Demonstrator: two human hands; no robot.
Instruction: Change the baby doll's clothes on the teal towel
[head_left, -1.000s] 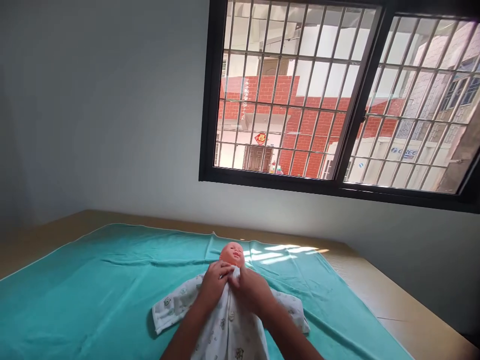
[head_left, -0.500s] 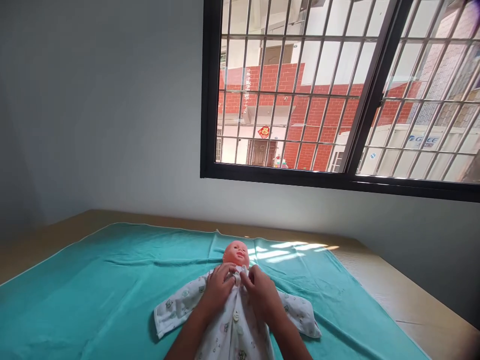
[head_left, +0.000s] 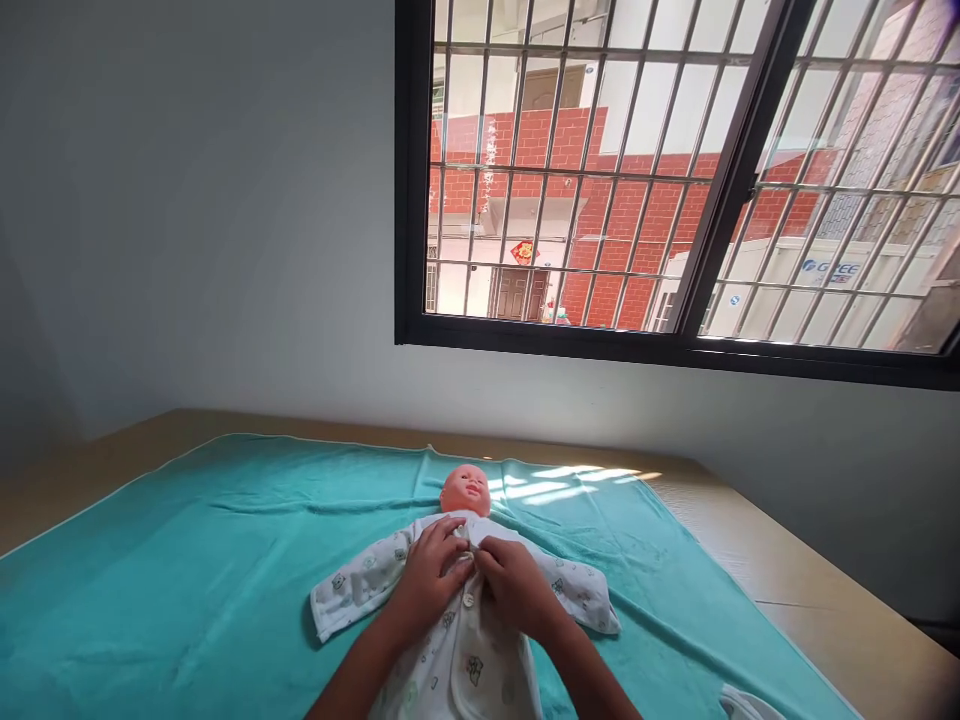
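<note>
Patterned shirt [head_left: 480, 650] seemingly mid-buttoning: left hand [head_left: 431, 575] and right hand [head_left: 521, 588] pinch its front; next move needs edges aligned.

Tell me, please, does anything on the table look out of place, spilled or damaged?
Nothing looks spilled or damaged. The teal cloth is creased rather than flat, and a piece of white fabric seems a little stray, right of the doll's garment; the picture edge cuts it off, so I can't identify it.
</note>
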